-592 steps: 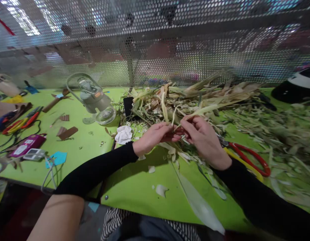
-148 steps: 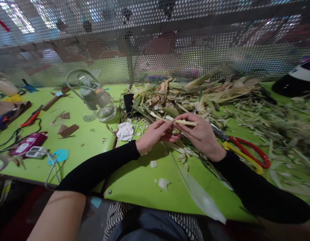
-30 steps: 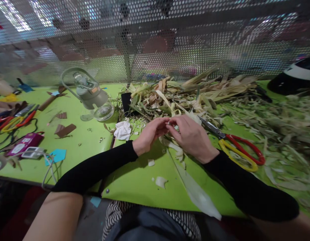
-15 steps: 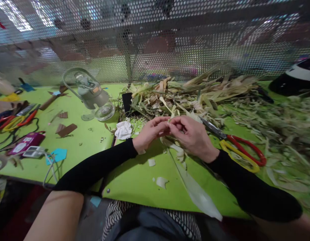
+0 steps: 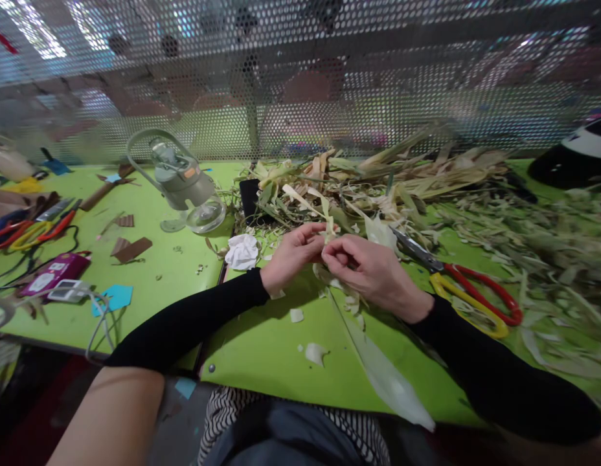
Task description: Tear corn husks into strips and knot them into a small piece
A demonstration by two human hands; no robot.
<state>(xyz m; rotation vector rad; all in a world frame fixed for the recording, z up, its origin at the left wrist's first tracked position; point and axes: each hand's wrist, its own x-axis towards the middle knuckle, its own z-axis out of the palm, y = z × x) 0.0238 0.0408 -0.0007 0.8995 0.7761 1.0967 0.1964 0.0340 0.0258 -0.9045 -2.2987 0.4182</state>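
My left hand [image 5: 293, 255] and my right hand [image 5: 373, 272] meet over the green table, fingers pinched close together. A pale corn husk piece [image 5: 329, 228] rises from between my left fingertips, its lower end hidden. The right fingers are curled beside it, and whatever they pinch is too small to make out. Under my hands lie husk scraps [image 5: 351, 303], and a long whitish husk leaf [image 5: 383, 372] stretches to the table's front edge. Scissors [image 5: 439, 266] with red and yellow handles rest just right of my right wrist.
A heap of dry corn husks [image 5: 324, 175] lies behind my hands, with shredded husk [image 5: 563, 259] at the right. Left of it stand a phone [image 5: 249, 199], crumpled tissue [image 5: 242, 251] and a handled bottle [image 5: 179, 184]. A perforated metal screen [image 5: 300, 84] closes the back.
My right fingers have drawn slightly down and away from the left fingertips, and more of the husk piece shows upright between them. The whole view has shifted a little.
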